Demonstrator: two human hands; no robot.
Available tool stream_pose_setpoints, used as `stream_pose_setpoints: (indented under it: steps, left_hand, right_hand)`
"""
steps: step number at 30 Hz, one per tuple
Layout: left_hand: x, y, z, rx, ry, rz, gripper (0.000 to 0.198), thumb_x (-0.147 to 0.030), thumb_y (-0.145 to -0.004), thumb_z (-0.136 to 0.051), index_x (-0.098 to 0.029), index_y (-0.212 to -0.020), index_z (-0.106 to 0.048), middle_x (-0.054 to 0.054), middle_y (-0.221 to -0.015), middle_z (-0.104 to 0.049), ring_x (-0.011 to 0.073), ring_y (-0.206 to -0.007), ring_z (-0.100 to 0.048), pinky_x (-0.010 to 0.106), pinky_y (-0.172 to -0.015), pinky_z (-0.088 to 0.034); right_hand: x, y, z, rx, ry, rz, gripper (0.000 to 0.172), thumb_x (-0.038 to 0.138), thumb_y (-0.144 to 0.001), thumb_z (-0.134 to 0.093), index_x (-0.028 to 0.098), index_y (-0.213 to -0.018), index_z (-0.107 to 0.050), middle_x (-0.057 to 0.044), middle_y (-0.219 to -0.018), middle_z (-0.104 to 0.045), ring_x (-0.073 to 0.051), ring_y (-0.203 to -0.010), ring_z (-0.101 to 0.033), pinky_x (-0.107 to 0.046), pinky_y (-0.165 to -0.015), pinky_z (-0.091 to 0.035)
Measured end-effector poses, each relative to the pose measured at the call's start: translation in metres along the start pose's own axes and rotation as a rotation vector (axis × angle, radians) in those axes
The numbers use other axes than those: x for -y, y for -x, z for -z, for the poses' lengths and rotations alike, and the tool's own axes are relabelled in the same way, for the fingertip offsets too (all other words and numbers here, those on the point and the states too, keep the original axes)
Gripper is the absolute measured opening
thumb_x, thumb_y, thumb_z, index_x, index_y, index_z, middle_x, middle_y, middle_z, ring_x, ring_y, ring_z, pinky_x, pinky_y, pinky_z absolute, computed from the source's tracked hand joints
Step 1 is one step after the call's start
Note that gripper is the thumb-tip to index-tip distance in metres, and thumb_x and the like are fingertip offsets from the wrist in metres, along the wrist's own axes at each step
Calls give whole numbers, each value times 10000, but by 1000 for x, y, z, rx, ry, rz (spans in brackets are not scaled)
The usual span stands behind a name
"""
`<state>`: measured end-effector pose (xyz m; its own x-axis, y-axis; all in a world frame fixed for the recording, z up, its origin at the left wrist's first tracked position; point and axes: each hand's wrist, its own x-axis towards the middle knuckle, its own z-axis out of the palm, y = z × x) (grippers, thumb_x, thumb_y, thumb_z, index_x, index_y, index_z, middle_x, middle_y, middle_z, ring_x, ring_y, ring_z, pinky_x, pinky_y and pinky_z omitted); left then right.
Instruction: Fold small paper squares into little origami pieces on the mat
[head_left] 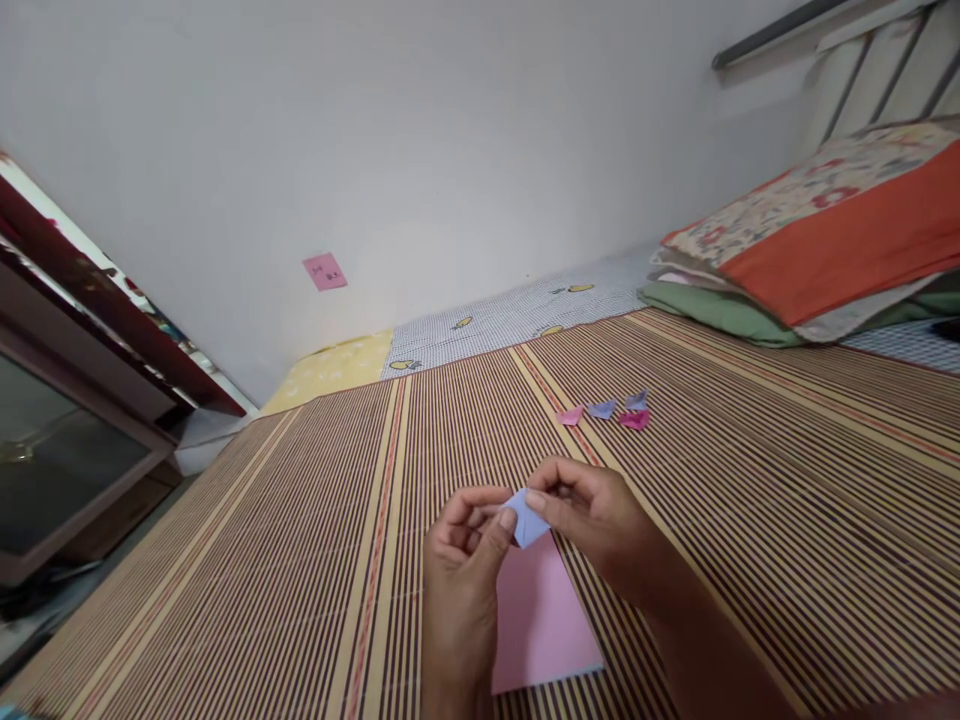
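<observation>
A small piece of folded blue paper [531,524] is pinched between both hands, with a crease line showing on its face. My left hand [469,555] grips its left edge, the thumb in front. On the upper right side, my right hand [585,510] holds it between thumb and bent fingers. Beneath the hands lies a stack of pink paper [544,625], partly covered by my left hand and the blue piece. Farther off sit several little folded paper pieces: a light pink one [571,415], blue ones [602,409] and a dark pink one [634,420].
A striped woven mat [315,530] spreads under everything. Folded bedding [817,240] is piled at the right by the wall. Behind the mat runs a checked cloth [480,325]. A pink note [325,271] is on the wall, and a dark cabinet [67,450] stands left.
</observation>
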<state>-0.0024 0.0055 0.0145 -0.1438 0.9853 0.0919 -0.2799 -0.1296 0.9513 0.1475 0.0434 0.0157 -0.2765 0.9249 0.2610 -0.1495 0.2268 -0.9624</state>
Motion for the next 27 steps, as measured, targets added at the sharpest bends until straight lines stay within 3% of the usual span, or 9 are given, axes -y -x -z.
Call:
stream_pose_setpoints:
  steps: [5,8,11,15,19,23,27]
  left_hand:
    - [1,0,0,-107,18,-77,164,-262,-778,-855,-202,-840,-716,-7,-769,-703,136,-727,-645,227,-690,-509]
    - [2,0,1,-180,60,-114,157,-258,-773,-861,-207,-852,-735,-6,-802,-720,135,-764,-654,225,-722,-514]
    - [2,0,1,-216,87,-116,150,-273,-785,-859,-217,-883,-760,0,-829,-740,136,-791,-665,229,-750,-521]
    - [2,1,-1,-255,104,-134,167,-271,-760,-885,-213,-870,-773,-7,-805,-733,110,-736,-640,201,-707,-517]
    - [2,1,1,-228,92,-135,162,-278,-777,-873,-205,-890,-784,0,-784,-726,115,-719,-643,204,-692,-533]
    - [2,1,7,-145,28,-157,135,-284,-876,-781,-204,-984,-790,26,-852,-741,132,-776,-680,211,-717,-552]
    - [1,1,10,-121,-49,-237,156,-237,-832,-821,-230,-987,-806,27,-918,-776,146,-846,-725,215,-784,-582]
  right_hand:
    - [-3,-1,-4,-79,-142,3,152,293,-890,-713,197,-981,-639,-5,-839,-630,-163,-769,-627,-285,-677,-515]
    - [2,1,-4,-61,-67,67,18,221,-932,-645,208,-945,-646,-27,-907,-663,-185,-856,-660,-331,-769,-540]
    - [9,3,-4,-6,62,198,170,73,-889,-589,219,-898,-675,-34,-997,-686,-201,-980,-665,-355,-872,-522]
    - [14,5,-7,5,222,295,216,31,-851,-633,222,-907,-719,-21,-945,-690,-182,-887,-658,-319,-772,-508]
    - [14,4,-10,-58,263,328,173,61,-859,-693,223,-909,-729,-12,-903,-690,-165,-777,-636,-297,-673,-491]
    - [12,4,-10,-89,230,379,143,90,-896,-696,230,-900,-728,-2,-873,-692,-166,-800,-650,-285,-684,-499]
    - [12,4,-10,-106,196,420,141,105,-926,-673,237,-905,-717,1,-904,-692,-160,-836,-659,-277,-711,-507]
